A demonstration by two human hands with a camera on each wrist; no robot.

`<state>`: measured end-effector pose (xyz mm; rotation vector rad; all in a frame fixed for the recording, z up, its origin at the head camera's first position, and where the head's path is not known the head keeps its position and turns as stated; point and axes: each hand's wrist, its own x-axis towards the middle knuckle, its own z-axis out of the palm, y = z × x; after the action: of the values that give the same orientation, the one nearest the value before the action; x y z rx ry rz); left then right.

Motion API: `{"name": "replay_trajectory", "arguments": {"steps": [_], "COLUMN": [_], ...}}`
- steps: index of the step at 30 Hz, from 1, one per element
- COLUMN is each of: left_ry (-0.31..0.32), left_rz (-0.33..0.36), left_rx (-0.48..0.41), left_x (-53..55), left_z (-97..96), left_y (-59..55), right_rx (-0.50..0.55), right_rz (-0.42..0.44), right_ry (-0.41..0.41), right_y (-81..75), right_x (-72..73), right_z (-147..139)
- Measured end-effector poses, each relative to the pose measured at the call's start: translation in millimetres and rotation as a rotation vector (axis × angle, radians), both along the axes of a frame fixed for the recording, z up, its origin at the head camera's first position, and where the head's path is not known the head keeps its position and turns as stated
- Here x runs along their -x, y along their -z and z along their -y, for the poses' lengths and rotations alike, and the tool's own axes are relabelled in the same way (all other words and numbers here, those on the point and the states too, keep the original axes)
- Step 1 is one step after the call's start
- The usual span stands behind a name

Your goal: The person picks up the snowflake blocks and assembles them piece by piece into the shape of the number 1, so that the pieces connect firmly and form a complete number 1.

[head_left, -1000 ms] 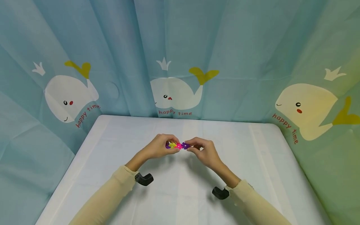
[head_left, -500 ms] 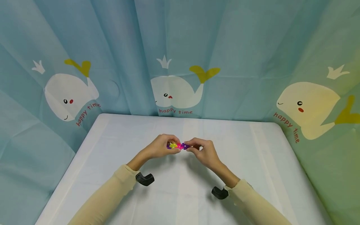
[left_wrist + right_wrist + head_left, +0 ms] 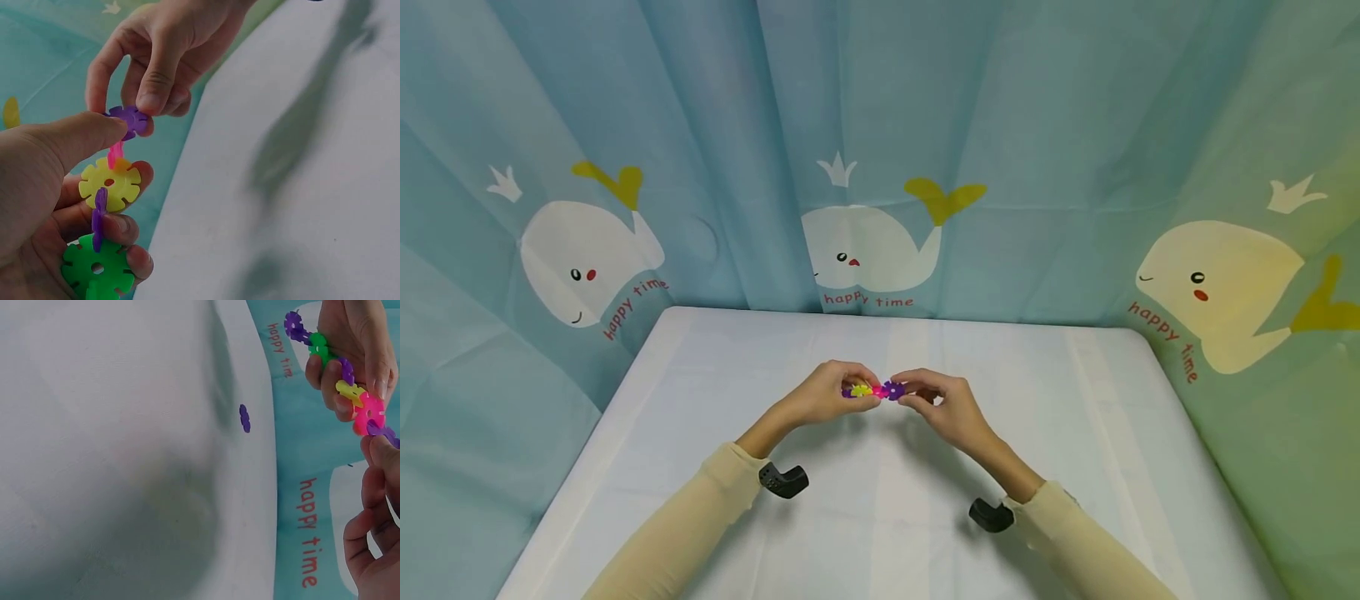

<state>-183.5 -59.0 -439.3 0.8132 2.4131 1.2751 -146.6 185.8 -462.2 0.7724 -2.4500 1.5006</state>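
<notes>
A chain of notched plastic discs hangs in the air between the two hands over the table. In the right wrist view it runs from a purple disc [image 3: 294, 326] through a green disc [image 3: 319, 347] and another purple one to a yellow disc [image 3: 350, 392], a pink disc [image 3: 370, 412] and an end purple disc [image 3: 384, 432]. My left hand [image 3: 825, 392] grips the chain, its thumb by the pink disc and its fingers behind the yellow and green ones. My right hand [image 3: 953, 408] pinches the end purple disc between thumb and fingertips, close beside the left thumb.
A loose purple disc [image 3: 244, 419] lies on the white table [image 3: 737, 533] near its far edge. Behind the table hangs a blue-green curtain [image 3: 1030, 125] with printed whales. Black camera mounts [image 3: 784, 481] stick out at both wrists.
Both hands stay almost in place, still holding the chain. In the head view the end purple disc now shows more face-on, and less of the pink disc is seen.
</notes>
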Motion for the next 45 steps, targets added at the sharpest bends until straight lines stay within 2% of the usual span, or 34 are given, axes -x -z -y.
{"name": "replay_trajectory", "arguments": {"steps": [5,11,21,30,35,45], "left_ry": [0.006,0.006,0.013,0.029,0.018,-0.050], "left_rz": [0.011,0.004,-0.146,-0.187,-0.236,-0.305], "left_rx": [-0.007,-0.021,-0.049,-0.066,-0.030,0.116], "left_x": [-1.0,-1.1,-2.8,-3.5,-5.0,-10.4], "left_z": [0.1,0.1,-4.6,-6.2,-8.4,-11.3], "left_y": [1.3,3.4,9.0,14.2,16.2,20.4], "right_rx": [-0.041,-0.036,-0.041,-0.049,-0.055,-0.071], "right_rz": [-0.046,-0.063,-0.065,0.001,0.036,0.101], "right_ry": [0.031,0.013,0.037,0.052,0.053,0.054], "right_y": [-1.1,-2.4,4.7,10.5,13.0,21.1], "right_x": [-2.0,-2.8,-3.0,-2.3,-1.5,-0.2], "right_z": [-2,-4,-7,-5,-4,2]}}
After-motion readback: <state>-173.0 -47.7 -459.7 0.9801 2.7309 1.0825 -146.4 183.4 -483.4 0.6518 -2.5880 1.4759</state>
